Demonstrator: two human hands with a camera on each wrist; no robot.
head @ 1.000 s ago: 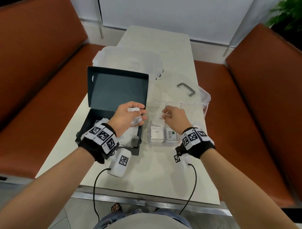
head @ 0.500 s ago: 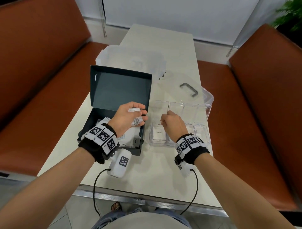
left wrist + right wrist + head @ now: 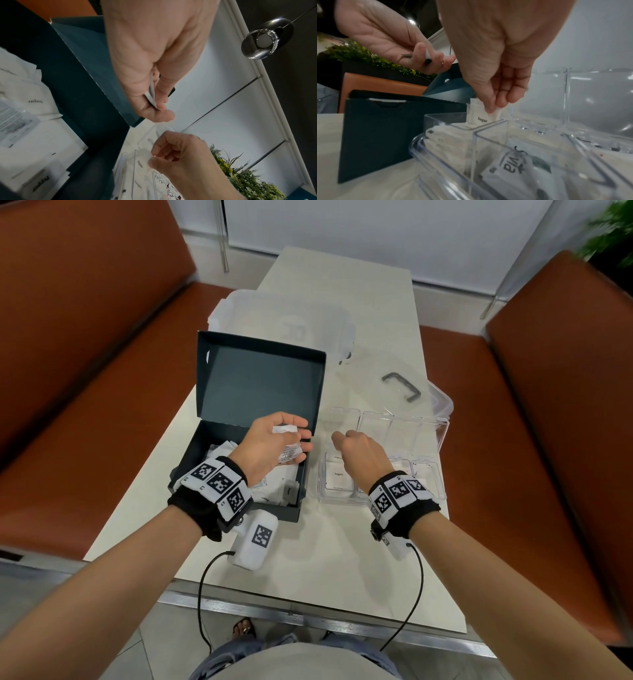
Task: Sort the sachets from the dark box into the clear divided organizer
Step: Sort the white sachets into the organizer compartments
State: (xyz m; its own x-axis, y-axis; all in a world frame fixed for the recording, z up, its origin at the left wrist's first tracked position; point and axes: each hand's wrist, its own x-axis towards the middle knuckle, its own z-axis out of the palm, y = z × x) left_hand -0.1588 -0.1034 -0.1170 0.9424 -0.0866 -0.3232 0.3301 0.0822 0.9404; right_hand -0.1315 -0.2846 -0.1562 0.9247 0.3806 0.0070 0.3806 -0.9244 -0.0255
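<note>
The dark box (image 3: 294, 508) lies open at the left, with several white sachets (image 3: 34, 101) inside. Above it my left hand (image 3: 274, 440) grips a few sachets (image 3: 289, 455) between thumb and fingers. The clear divided organizer (image 3: 428, 487) stands to the right of the box. My right hand (image 3: 498, 105) is over its near-left compartment and pinches a white sugar sachet (image 3: 479, 116) by the top edge. That sachet stands upright with its lower end inside the compartment. More sugar sachets (image 3: 337, 477) lie there. A Stevia sachet (image 3: 513, 166) sits in the compartment beside it.
The organizer's clear lid (image 3: 442, 405), with a dark handle (image 3: 400, 386), lies just behind it. A translucent container (image 3: 281, 320) stands behind the dark box. Orange benches (image 3: 85, 371) flank the narrow table (image 3: 342, 559). Cables hang from my wrists over its front edge.
My right hand has shifted a little left, over the organizer's left compartment, and now hides the Stevia sachet in the head view. My left hand has stayed above the box with its sachets.
</note>
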